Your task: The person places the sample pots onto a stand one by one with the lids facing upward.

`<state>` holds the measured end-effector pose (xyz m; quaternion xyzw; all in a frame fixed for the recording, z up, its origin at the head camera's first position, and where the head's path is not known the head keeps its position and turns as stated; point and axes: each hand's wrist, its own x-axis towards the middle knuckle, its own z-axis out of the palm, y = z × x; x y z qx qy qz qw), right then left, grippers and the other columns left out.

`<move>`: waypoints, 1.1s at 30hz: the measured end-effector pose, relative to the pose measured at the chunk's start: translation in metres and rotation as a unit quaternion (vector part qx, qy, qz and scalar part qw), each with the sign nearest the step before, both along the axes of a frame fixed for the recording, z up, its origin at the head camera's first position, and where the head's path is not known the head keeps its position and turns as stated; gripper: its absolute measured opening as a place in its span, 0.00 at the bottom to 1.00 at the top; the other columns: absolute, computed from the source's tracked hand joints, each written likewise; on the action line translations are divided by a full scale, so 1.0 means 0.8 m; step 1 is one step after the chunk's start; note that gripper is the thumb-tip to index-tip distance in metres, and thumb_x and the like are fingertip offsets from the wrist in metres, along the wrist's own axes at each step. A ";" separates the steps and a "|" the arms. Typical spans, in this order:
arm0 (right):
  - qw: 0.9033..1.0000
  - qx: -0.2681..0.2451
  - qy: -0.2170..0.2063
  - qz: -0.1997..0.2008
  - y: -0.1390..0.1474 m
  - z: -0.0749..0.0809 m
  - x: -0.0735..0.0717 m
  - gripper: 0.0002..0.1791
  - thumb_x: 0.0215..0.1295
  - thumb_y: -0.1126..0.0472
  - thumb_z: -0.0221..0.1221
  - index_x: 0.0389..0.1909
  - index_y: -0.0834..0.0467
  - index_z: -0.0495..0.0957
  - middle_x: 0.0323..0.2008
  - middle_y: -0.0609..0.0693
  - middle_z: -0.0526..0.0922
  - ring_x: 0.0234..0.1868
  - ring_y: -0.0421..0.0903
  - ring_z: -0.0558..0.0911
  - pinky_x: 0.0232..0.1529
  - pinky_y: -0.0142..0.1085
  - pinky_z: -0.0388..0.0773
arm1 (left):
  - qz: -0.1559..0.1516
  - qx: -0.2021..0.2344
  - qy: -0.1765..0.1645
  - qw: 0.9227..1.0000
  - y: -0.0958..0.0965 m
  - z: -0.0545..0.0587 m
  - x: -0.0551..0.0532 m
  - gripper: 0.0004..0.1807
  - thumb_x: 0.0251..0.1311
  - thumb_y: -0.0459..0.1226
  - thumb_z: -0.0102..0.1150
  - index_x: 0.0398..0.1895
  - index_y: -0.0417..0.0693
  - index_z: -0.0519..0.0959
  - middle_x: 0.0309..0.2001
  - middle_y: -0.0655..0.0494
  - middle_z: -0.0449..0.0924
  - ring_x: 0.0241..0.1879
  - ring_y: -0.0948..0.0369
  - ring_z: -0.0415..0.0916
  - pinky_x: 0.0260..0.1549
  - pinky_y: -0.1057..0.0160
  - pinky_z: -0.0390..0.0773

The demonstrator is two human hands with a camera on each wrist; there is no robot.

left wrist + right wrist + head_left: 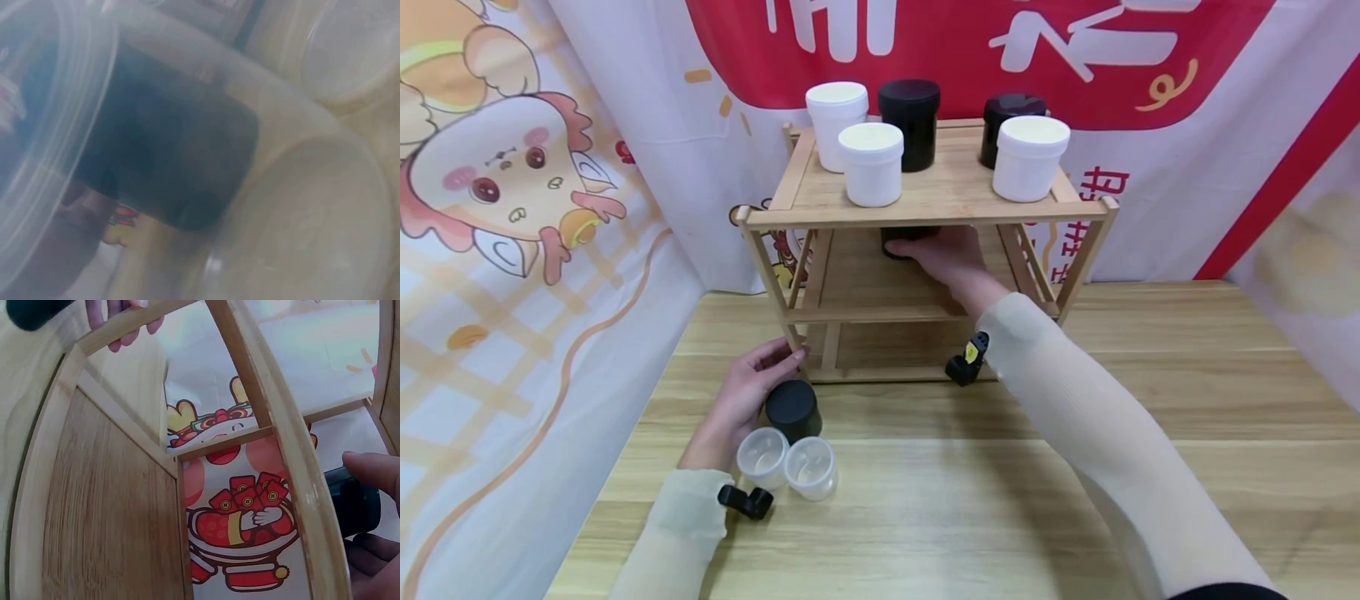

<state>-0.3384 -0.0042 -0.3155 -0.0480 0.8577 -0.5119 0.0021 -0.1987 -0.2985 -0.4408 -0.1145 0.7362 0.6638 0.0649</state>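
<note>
My right hand point(953, 257) reaches between the top and middle boards of a wooden three-tier shelf point(880, 312). It grips a black jar point(359, 506), thumb on one side and fingers on the other; the top board partly hides the jar in the head view. At the shelf's lower left front post, my left hand point(751, 390) holds on, its fingers curled round the wood in the right wrist view. Close beside that hand, another black jar point(793, 408) and two clear cups point(763, 457) stand on the table. These fill the blurred left wrist view.
On the top board stand three white jars point(871, 167) and two black jars point(910, 125), mostly near its two ends. A printed cloth point(625, 167) hangs behind and to the left. The wood-grain table point(910, 500) extends in front.
</note>
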 end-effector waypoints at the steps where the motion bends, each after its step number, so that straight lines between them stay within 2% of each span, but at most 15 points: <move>1: 1.000 0.009 0.002 0.000 0.001 0.001 0.002 0.58 0.61 0.46 0.79 0.85 0.51 0.56 0.83 0.53 0.66 0.81 0.50 0.67 0.86 0.43 0.62 | -0.001 0.000 0.000 1.000 0.000 0.000 0.000 0.37 0.72 0.53 0.68 0.80 0.56 0.71 0.75 0.50 0.76 0.74 0.53 0.73 0.64 0.70 0.83; 7: 1.000 0.020 0.014 -0.005 0.004 0.007 0.016 0.54 0.63 0.46 0.78 0.84 0.53 0.59 0.79 0.55 0.73 0.78 0.51 0.73 0.82 0.44 0.70 | -0.001 0.006 0.003 1.000 -0.001 -0.001 0.000 0.37 0.73 0.52 0.68 0.80 0.54 0.71 0.75 0.49 0.76 0.74 0.52 0.73 0.61 0.72 0.83; 12: 0.998 -0.059 0.036 -0.011 0.011 0.003 0.034 0.50 0.65 0.50 0.76 0.82 0.57 0.62 0.77 0.57 0.75 0.76 0.52 0.77 0.78 0.44 0.75 | 0.000 0.001 0.011 1.000 -0.001 -0.001 0.001 0.36 0.73 0.51 0.68 0.80 0.52 0.71 0.72 0.52 0.79 0.68 0.58 0.77 0.63 0.70 0.83; 15: 0.987 -0.152 0.051 -0.013 0.017 -0.003 0.049 0.44 0.65 0.55 0.76 0.79 0.57 0.67 0.73 0.57 0.78 0.73 0.52 0.79 0.74 0.44 0.80 | -0.002 0.000 0.014 1.000 0.000 0.000 0.002 0.35 0.74 0.50 0.68 0.79 0.51 0.72 0.71 0.53 0.79 0.65 0.62 0.78 0.63 0.70 0.83; 19: 0.969 -0.231 0.083 0.002 0.027 -0.013 0.066 0.34 0.66 0.59 0.76 0.70 0.54 0.74 0.66 0.54 0.82 0.68 0.49 0.82 0.70 0.41 0.83 | -0.006 0.004 0.015 1.000 0.001 0.000 0.002 0.35 0.74 0.49 0.68 0.79 0.51 0.71 0.69 0.55 0.81 0.69 0.57 0.76 0.64 0.69 0.83; 22: 0.960 -0.252 0.121 0.018 0.032 -0.020 0.078 0.28 0.65 0.61 0.76 0.64 0.56 0.78 0.62 0.54 0.84 0.64 0.50 0.83 0.69 0.39 0.83 | -0.008 0.007 0.016 1.000 0.001 0.000 0.002 0.35 0.74 0.49 0.68 0.79 0.51 0.72 0.68 0.57 0.82 0.71 0.53 0.74 0.64 0.68 0.83; 29: 0.933 -0.282 0.213 0.066 0.031 -0.047 0.119 0.26 0.63 0.69 0.75 0.61 0.66 0.79 0.59 0.61 0.86 0.62 0.63 0.84 0.68 0.44 0.85 | -0.006 0.004 0.020 1.000 0.001 -0.001 0.003 0.34 0.74 0.47 0.68 0.79 0.49 0.72 0.65 0.60 0.84 0.68 0.57 0.77 0.59 0.72 0.85; 33: 0.926 -0.284 0.223 0.109 0.023 -0.065 0.141 0.24 0.62 0.71 0.74 0.59 0.65 0.80 0.57 0.59 0.87 0.59 0.62 0.85 0.65 0.45 0.87 | -0.005 0.005 0.022 1.000 0.002 -0.001 0.003 0.34 0.74 0.48 0.68 0.78 0.49 0.73 0.64 0.61 0.85 0.68 0.58 0.77 0.60 0.71 0.84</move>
